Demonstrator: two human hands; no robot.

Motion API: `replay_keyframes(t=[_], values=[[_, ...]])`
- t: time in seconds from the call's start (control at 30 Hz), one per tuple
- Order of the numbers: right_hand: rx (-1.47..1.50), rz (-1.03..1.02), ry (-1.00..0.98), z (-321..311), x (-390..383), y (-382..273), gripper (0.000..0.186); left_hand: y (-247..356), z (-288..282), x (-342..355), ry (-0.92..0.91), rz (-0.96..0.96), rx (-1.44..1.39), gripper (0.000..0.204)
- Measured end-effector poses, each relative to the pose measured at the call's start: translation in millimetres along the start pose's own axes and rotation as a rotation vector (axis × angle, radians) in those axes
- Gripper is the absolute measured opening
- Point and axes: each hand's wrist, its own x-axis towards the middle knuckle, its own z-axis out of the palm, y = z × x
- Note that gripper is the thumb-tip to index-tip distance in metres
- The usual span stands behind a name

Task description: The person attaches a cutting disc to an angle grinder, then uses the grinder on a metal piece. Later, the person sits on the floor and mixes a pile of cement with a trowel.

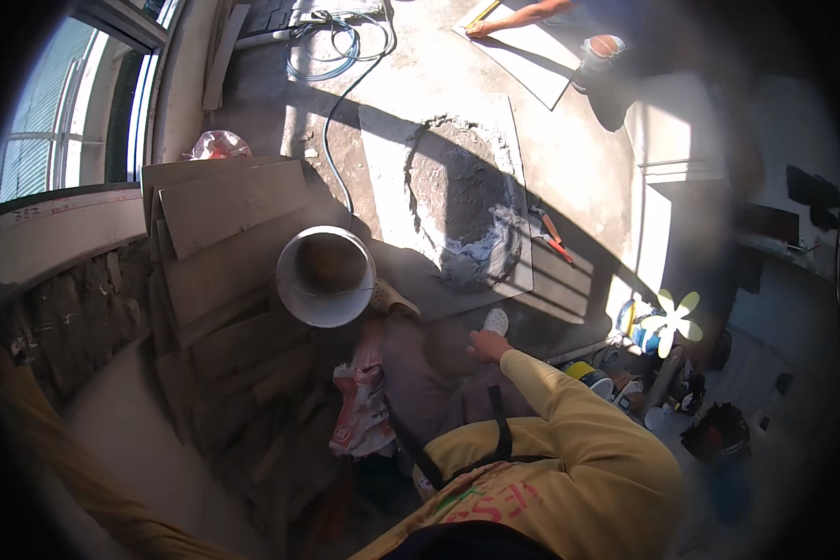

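Note:
My right hand (486, 346) is over my bent legs, its fingers curled closed; what they hold, if anything, I cannot make out. My left arm, in a yellow sleeve (75, 457), runs along the lower left rim, and its hand is not visible. In front of me a large tile (383, 145) lies on the floor with a thick bed of wet grey mortar (471, 187) spread over it. A white bucket (291, 303) stands to its left, with brownish residue inside. A red-handled tool (557, 248) rests by the tile's right edge.
Stacked tiles (233, 205) lean under the window at left. A blue hose (331, 70) and dark cable cross the floor ahead. At the top right, another person's hand (479, 30) touches a white tile (541, 70). Cans and tools, including a yellow-and-white tub (590, 379), crowd the right.

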Motion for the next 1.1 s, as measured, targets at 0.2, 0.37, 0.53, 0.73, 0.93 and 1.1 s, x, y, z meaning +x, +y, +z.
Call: replay_keyframes(t=[0.2, 0.37, 0.53, 0.73, 0.93, 1.1], values=[[0.083, 0.26, 0.105, 62.3, -94.9, 160.9, 0.052, 242.7, -149.6, -335.7, -1.259, -0.104, -0.578, 0.059], [0.187, 0.071, 0.227, 78.0, -77.5, 263.1, 0.048, 436.7, -391.9, -598.4, -1.811, -0.03, -0.578, 0.057], [0.125, -0.277, -0.049, 73.0, -87.6, 357.4, 0.043, 522.6, -503.3, -640.3, -1.702, -0.316, -0.397, 0.025], [0.393, -0.379, -0.182, 59.5, -65.9, 410.4, 0.044, 550.0, -570.7, -589.7, -2.24, -0.278, -0.574, 0.023], [0.66, -0.098, 0.696, 24.4, 189.0, 463.9, 0.029, 620.1, -386.0, -701.3, -2.399, 0.351, -0.734, 0.033], [0.247, 0.25, 0.878, -66.5, 358.7, 540.9, 0.056, 731.6, -207.2, -781.6, -1.305, 0.749, -0.879, 0.032]])
